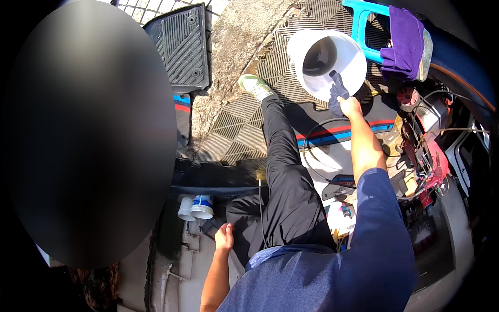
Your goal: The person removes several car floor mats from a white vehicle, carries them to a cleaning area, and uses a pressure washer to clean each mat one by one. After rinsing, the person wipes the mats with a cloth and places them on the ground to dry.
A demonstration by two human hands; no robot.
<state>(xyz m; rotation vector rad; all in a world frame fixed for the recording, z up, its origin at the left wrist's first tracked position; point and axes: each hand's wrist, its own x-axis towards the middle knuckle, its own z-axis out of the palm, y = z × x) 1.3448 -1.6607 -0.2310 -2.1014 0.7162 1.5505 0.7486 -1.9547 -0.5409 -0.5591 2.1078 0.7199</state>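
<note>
The right hand (350,105) is gripping a dark grey cloth (338,92) at the white bucket's (353,57) near rim — half the cloth is hanging inside. The left hand (224,237) is resting flat and released beside the black trouser leg (285,177); a dark blur is hiding everything further left.

Single head cam, fisheye, steep downward look over lap, legs, rubber floor mat (234,122), close-in.
</note>
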